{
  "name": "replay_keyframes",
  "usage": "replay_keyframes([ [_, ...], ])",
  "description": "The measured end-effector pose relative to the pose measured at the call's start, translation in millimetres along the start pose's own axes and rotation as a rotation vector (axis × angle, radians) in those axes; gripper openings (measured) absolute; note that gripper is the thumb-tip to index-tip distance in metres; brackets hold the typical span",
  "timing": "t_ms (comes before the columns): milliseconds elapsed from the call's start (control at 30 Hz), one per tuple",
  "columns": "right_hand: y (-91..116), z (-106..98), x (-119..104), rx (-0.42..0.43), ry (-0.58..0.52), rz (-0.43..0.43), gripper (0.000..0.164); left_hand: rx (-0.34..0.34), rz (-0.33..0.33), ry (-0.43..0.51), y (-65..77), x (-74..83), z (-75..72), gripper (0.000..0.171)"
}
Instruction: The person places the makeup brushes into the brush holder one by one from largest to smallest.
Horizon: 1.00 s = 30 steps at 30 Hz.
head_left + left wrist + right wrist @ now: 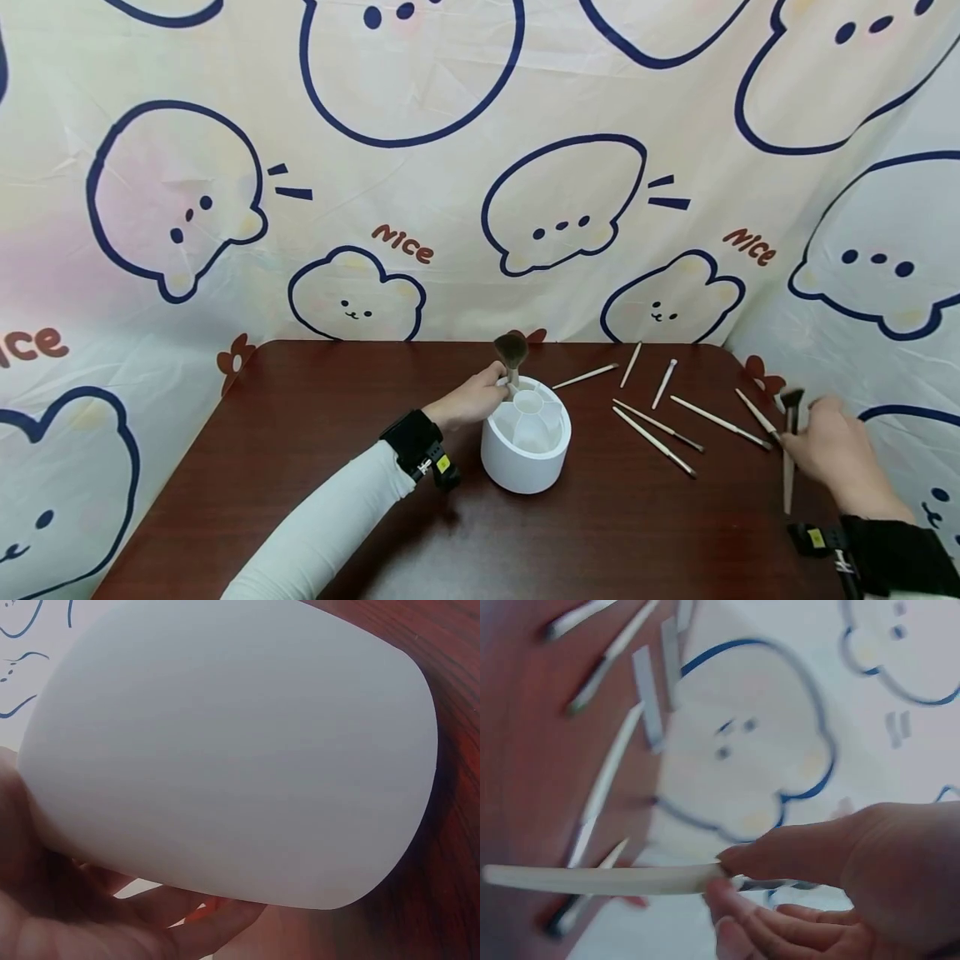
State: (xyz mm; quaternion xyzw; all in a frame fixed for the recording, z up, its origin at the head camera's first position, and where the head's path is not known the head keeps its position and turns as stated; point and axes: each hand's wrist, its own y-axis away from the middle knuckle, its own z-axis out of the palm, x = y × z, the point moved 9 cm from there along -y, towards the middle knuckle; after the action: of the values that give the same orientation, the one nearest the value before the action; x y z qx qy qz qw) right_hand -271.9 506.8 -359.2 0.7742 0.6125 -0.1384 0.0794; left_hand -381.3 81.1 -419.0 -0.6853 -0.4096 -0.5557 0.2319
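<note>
A white round brush holder (525, 454) with divided compartments stands on the dark wooden table. My left hand (468, 400) grips its left side, fingers curled round the wall; the holder's wall (232, 757) fills most of the left wrist view. A fluffy makeup brush (512, 354) stands bristles up in the holder, right beside the left fingers. At the table's right side, my right hand (836, 450) pinches another makeup brush (788, 483) with dark bristles up. In the right wrist view its pale handle (600, 880) sticks out from between thumb and fingers.
Several slim brushes lie loose between the holder and my right hand, among them a pale one (720, 422) and one close beside the right hand (757, 414). A cartoon-printed cloth (450, 192) hangs behind the table (360, 375) and along its right side.
</note>
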Motion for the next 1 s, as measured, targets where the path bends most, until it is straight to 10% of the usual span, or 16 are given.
replay_keyframes([
  [367, 8, -37, -130, 0.398, -0.152, -0.325, 0.023, 0.0, 0.033, -0.043, -0.3, 4.4, -2.2, 0.055],
  [1000, 6, -36, -266, 0.361, -0.746, -0.577, 0.017, 0.002, 0.012, -0.012, -3.1, -0.6, -1.5, 0.048],
])
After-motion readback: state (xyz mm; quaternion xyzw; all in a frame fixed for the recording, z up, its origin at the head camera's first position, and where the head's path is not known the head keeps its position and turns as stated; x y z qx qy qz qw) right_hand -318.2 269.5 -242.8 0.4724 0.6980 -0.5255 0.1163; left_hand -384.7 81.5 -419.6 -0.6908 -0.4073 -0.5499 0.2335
